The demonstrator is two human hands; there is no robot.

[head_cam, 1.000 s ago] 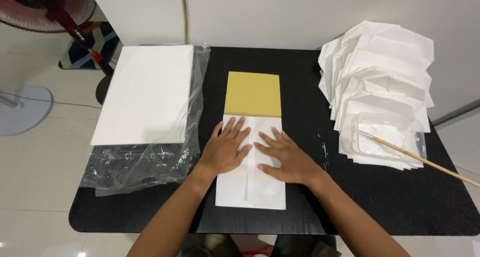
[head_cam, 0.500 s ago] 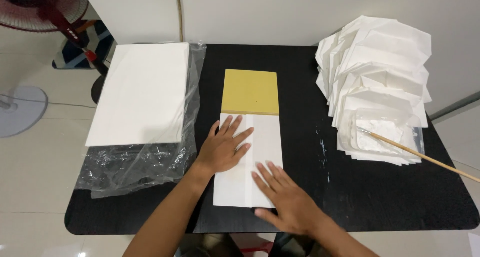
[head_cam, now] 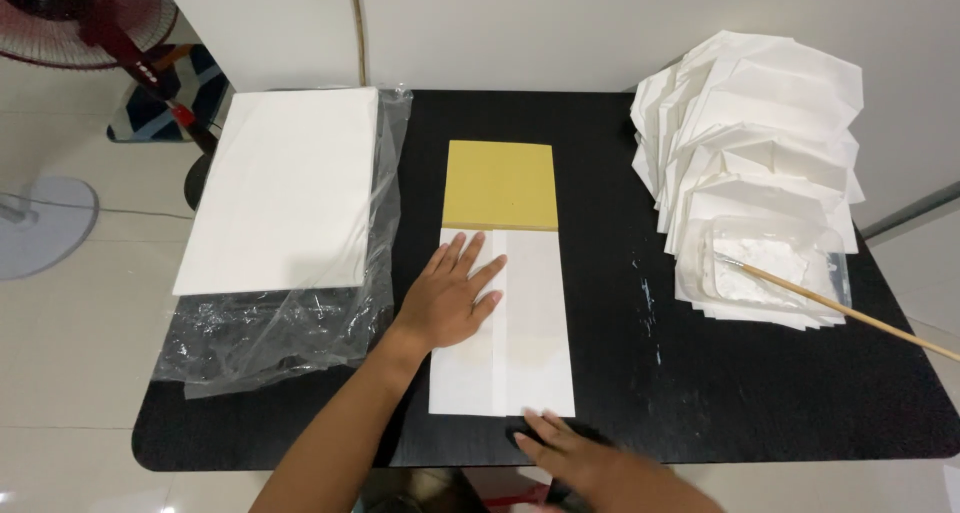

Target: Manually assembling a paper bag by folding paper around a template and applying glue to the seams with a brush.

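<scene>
Head view looks down on a black oval tabletop [head_cam: 760, 393], where a long white sheet of paper, folded lengthwise [head_cam: 520, 323], lies in the middle with its far end overlapping a square yellow board [head_cam: 500, 183]. The left hand [head_cam: 450, 293] rests flat on the paper's left half, fingers [head_cam: 470, 263] spread wide and pressing down, holding nothing. The right hand [head_cam: 600, 463] sits at the near edge of the tabletop, just by the paper's near right corner; it is blurred, its fingers look loosely extended and empty.

Judging by its look, the paper is light, thin and limp: it will slide easily on the smooth tabletop and crease wherever it is pinched. It likely handles best pinned with a flat palm and lifted by an edge or corner.

To the left lies a thick stack of white sheets on a crumpled clear plastic wrapper [head_cam: 280, 203]. To the right, a fanned pile of folded white paper bags [head_cam: 760, 133] carries a clear plastic tub of white paste [head_cam: 765, 263] with a thin wooden stick [head_cam: 860, 313] in it.
</scene>
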